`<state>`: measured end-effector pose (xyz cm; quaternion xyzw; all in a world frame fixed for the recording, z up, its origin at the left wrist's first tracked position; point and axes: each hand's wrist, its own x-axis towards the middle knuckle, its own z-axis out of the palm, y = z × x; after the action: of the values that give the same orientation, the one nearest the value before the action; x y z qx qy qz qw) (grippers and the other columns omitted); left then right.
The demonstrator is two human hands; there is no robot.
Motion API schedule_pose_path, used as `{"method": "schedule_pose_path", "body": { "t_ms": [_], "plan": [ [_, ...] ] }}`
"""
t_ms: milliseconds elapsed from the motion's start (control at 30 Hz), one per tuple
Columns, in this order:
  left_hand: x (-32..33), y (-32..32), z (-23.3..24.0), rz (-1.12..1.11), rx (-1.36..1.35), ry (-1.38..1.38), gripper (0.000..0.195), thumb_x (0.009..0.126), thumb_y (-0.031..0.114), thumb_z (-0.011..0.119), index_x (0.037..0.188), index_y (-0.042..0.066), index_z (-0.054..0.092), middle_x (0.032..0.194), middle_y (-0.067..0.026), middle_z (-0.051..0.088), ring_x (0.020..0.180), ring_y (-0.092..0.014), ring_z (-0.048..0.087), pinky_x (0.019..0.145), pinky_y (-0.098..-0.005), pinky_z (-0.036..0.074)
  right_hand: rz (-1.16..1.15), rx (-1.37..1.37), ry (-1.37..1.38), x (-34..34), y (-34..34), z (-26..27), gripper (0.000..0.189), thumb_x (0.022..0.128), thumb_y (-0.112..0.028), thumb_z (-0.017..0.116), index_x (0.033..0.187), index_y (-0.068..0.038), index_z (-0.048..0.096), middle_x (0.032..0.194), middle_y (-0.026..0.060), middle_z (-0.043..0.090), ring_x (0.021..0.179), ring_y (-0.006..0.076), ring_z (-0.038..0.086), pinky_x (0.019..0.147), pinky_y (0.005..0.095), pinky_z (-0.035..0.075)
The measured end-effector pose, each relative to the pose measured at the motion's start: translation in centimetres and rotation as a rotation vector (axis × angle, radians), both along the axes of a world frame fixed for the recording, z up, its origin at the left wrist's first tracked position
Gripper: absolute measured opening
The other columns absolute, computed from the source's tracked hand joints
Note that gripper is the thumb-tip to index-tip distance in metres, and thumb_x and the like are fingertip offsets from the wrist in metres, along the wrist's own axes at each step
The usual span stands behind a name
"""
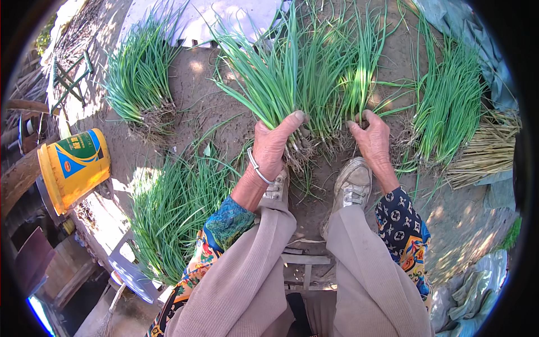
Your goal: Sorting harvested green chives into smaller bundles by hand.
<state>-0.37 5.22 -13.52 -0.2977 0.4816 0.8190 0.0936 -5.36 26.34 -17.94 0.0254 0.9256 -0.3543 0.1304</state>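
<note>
My left hand (271, 147), with a silver-coloured bangle at the wrist, is closed around a bunch of scallions (267, 84). Their green leaves fan out away from me, and the roots hang below my thumb. My right hand (374, 137) has its thumb and forefinger curled at the lower stems of some sunlit scallions (360, 84); whether it grips any stem cannot be made out. Between my hands lies a loose heap of scallions (324, 71), its muddy roots pointing towards my shoes (353, 179).
Other scallion piles lie at the upper left (141, 71), lower left (177, 210) and right (450, 101). A yellow plastic bucket (80, 172) is on the left, near a green metal frame (69, 80). Dry straw (484, 147) and a bluish tarp (471, 29) edge the right side.
</note>
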Motion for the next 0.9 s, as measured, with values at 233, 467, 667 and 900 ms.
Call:
{"method": "schedule_pose_path", "body": {
  "t_ms": [233, 467, 667, 900],
  "plan": [
    [-0.1, 0.4, 0.1, -0.033, 0.002, 0.038, 0.024, 0.082, 0.015, 0.069, 0.1, 0.003, 0.06, 0.088, -0.0071, 0.066, 0.074, -0.012, 0.061, 0.063, -0.0242, 0.05, -0.32, -0.455, -0.297, 1.1, 0.6, 2.9, 0.025, 0.083, -0.018, 0.057, 0.098, 0.002, 0.056, 0.074, 0.0025, 0.057, 0.064, 0.0089, 0.051, 0.061, 0.0254, 0.043],
    [0.3, 2.3, -0.7, -0.165, 0.072, 0.081, 0.028, 0.079, 0.014, 0.072, 0.103, 0.003, 0.062, 0.101, -0.0038, 0.064, 0.088, -0.011, 0.059, 0.078, -0.027, 0.047, 0.12, -0.395, 0.124, 4.6, -4.7, 5.3, 0.021, 0.086, -0.009, 0.056, 0.105, 0.0, 0.054, 0.083, 0.0168, 0.061, 0.071, 0.0259, 0.062, 0.065, 0.0331, 0.049],
    [0.4, 1.2, -0.2, -0.025, 0.011, 0.027, 0.03, 0.078, 0.012, 0.073, 0.104, 0.004, 0.06, 0.094, -0.0011, 0.063, 0.085, -0.01, 0.057, 0.079, -0.0273, 0.046, 0.1, -0.296, 0.172, 4.5, -3.9, 4.4, 0.015, 0.081, -0.007, 0.059, 0.094, 0.001, 0.057, 0.087, 0.0174, 0.061, 0.077, 0.0324, 0.061, 0.071, 0.0389, 0.049],
    [0.3, 1.0, 0.7, 0.008, -0.026, 0.123, 0.028, 0.077, 0.019, 0.073, 0.098, 0.004, 0.061, 0.09, -0.0053, 0.065, 0.083, -0.013, 0.057, 0.078, -0.0276, 0.044, -0.062, 0.023, 0.104, -1.1, -1.0, -1.5, 0.018, 0.08, -0.014, 0.061, 0.09, 0.001, 0.06, 0.078, 0.0151, 0.061, 0.075, 0.0289, 0.061, 0.069, 0.0381, 0.048]
  ]
}}
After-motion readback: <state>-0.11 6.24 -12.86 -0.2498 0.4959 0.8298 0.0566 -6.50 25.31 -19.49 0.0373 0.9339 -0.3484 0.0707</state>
